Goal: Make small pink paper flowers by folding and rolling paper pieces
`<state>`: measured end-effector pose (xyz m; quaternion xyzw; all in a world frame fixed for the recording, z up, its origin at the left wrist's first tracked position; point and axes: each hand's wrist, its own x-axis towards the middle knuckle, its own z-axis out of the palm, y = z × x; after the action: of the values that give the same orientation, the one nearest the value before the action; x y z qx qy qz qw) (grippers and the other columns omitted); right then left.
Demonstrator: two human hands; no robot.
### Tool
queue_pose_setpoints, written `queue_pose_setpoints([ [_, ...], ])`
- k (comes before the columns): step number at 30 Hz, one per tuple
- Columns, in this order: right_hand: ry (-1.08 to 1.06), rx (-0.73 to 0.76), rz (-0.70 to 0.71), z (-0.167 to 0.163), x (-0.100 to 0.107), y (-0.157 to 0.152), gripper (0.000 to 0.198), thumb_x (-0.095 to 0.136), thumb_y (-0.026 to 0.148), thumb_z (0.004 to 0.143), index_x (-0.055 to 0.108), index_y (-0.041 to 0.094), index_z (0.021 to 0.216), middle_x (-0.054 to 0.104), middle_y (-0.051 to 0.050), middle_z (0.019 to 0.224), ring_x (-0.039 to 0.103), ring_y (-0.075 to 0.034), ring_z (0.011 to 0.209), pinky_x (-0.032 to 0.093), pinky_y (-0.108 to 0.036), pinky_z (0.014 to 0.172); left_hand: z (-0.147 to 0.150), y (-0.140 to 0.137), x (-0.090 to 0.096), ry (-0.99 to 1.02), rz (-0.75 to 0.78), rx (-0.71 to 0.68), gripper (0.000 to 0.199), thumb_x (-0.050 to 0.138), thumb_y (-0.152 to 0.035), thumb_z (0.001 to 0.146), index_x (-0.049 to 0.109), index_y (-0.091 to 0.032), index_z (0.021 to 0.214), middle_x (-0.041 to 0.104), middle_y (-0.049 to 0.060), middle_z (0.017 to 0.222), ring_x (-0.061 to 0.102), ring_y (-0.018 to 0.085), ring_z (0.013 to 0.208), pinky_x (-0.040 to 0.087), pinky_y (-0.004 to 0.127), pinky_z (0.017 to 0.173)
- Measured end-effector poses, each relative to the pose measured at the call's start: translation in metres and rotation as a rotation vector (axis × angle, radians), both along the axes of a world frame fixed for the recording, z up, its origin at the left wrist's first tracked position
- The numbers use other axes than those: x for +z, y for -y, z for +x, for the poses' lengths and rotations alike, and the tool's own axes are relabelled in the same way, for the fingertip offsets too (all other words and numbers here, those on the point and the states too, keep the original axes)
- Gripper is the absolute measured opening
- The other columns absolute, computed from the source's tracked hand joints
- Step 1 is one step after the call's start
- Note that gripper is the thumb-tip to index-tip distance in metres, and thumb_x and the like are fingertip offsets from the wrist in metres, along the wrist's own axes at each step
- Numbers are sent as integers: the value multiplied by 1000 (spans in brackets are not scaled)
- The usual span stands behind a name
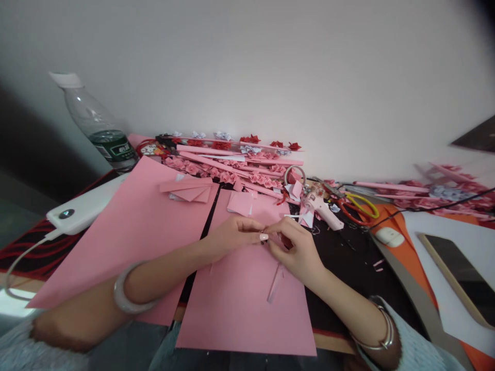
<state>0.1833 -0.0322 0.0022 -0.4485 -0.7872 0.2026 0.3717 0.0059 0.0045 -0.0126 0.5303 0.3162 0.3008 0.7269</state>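
Fingertips [264,237] are meeting over a large rectangular pink paper sheet [247,314]

Along the grey wall [247,67], pink rolled-paper tubes [215,163] and folded pink paper flowers [191,168] are crowding the dark tabletop [348,263]. A clear plastic bottle with a green label [112,146] is standing at far left; a second pink paper sheet [154,216] is lying beside the first. A pale pink glue gun [324,208] is lying near the right hand [296,247], with yellow-and-orange-handled scissors [362,199] just beyond.

The left hand [232,239] and right hand are both keeping thumb and fingers narrow, their tips touching above the first sheet. A thin, pale pink strip [274,284] is showing below the right hand.

The fingers are hiding whatever is between them, so I cannot tell what they are holding. The frame is cutting off a gold-edged, dark-screened phone [460,273].
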Motion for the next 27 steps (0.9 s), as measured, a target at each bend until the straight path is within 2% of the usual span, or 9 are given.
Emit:
queue_pose_setpoints([
  [8,-54,79,-64,2,3,-1,21,49,8,78,61,20,91,48,-1,71,43,-12,58,34,-24,52,-1,-2,1,-38,64,57,20,70,-23,67,70,-14,86,70,7,89,63,17,85,47,32,83],
  [11,-107,41,-110,3,3,-2,22,46,8,79,58,19,94,48,0,70,43,-12,57,34,-24,51,-1,-1,1,-55,75,108,21,71,-24,66,70,-15,85,70,6,86,63,17,82,48,33,81],
  [16,-187,-56,-141,4,-2,-3,8,49,17,83,56,18,84,52,-1,73,48,-13,63,37,-25,55,0,0,-2,-38,35,160,29,75,-21,61,67,-15,89,69,5,85,63,15,78,49,32,78],
  [20,-182,-58,-137,4,-4,-4,5,51,17,82,56,18,83,51,0,70,46,-12,59,37,-25,53,1,0,-4,-34,64,178,26,75,-20,60,64,-13,83,68,4,81,63,14,76,50,30,75],
  [27,-144,-81,-70,5,-3,-4,10,46,20,86,55,19,82,56,-3,77,52,-15,69,39,-27,59,0,2,1,-75,138,185,24,73,-21,62,64,-13,83,68,6,84,64,17,83,50,32,79],
])
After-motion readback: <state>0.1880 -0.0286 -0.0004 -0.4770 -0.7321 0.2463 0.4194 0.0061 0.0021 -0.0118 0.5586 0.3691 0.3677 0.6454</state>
